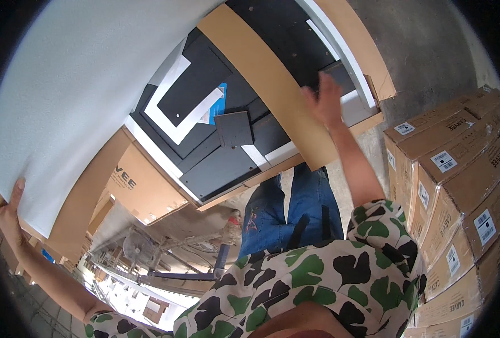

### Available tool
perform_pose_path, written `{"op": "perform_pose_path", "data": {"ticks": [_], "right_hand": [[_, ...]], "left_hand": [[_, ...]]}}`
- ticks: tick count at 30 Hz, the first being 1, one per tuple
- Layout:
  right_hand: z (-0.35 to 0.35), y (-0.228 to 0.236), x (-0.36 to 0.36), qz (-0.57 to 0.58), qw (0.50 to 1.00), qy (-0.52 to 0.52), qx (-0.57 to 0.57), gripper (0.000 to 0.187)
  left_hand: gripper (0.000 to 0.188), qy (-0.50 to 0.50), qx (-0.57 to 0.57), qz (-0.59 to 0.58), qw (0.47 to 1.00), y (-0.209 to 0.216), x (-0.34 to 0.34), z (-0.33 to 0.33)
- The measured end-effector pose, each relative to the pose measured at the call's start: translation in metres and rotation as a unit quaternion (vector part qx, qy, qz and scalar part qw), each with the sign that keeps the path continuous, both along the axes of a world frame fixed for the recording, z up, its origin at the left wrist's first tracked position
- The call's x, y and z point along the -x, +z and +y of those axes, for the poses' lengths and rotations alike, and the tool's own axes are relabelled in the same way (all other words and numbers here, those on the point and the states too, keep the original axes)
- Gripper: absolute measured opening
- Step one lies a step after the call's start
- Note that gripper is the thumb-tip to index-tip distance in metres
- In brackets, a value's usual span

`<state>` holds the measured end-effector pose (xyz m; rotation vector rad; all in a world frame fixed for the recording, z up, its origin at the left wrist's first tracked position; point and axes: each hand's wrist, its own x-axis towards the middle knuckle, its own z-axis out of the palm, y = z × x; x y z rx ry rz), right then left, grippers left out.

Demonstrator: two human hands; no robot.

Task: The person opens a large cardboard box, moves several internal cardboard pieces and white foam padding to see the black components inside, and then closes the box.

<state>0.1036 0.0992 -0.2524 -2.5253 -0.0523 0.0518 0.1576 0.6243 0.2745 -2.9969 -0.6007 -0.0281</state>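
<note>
A large white foam sheet [86, 73] stands tilted on the left against a brown cardboard flap [89, 186]. My left hand [10, 217] grips its lower left edge, thumb on the white face and fingers behind. An open carton [163, 194] holds black panels [196, 90] and white foam strips [177, 132]. Among them lie a small dark square piece [234, 129] and a blue-and-white printed sheet [219, 104]. A long brown cardboard strip [272, 73] crosses the contents. Over its right edge, my right hand [326, 101] is open, fingers apart; whether it touches the strip is unclear.
Stacked, taped cartons [447, 169] with labels stand close on my right. A grey concrete floor [424, 50] shows beyond the carton. Behind me on the left are a fan [137, 248] and a dark blue metal frame [222, 262].
</note>
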Motion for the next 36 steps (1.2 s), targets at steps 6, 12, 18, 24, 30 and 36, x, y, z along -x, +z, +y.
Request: {"op": "perform_pose_path", "data": {"ticks": [6, 12, 18, 24, 30, 36], "right_hand": [[0.085, 0.065, 0.01, 0.109, 0.981, 0.026, 0.161, 0.098], [0.072, 0.083, -0.017, 0.15, 0.987, -0.001, 0.054, 0.1], [0.01, 0.112, -0.037, 0.072, 0.996, 0.014, -0.049, 0.086], [-0.035, 0.122, -0.063, 0.091, 0.995, -0.037, 0.034, 0.08], [-0.029, 0.106, -0.119, 0.103, 0.961, 0.009, 0.256, 0.084], [-0.009, 0.065, -0.134, 0.098, 0.967, 0.007, 0.235, 0.075]], "left_hand": [[0.054, -0.004, 0.048, 0.024, 0.999, -0.005, -0.012, -0.047], [0.049, -0.028, 0.103, 0.0, 0.994, -0.009, -0.016, -0.061], [0.042, 0.006, 0.14, 0.014, 0.99, -0.006, -0.019, -0.071], [0.035, 0.006, 0.174, 0.016, 0.985, -0.004, -0.022, -0.079], [0.032, 0.024, 0.193, 0.028, 0.98, -0.002, -0.022, -0.075], [0.033, 0.014, 0.154, 0.011, 0.988, -0.004, -0.014, -0.065]]}}
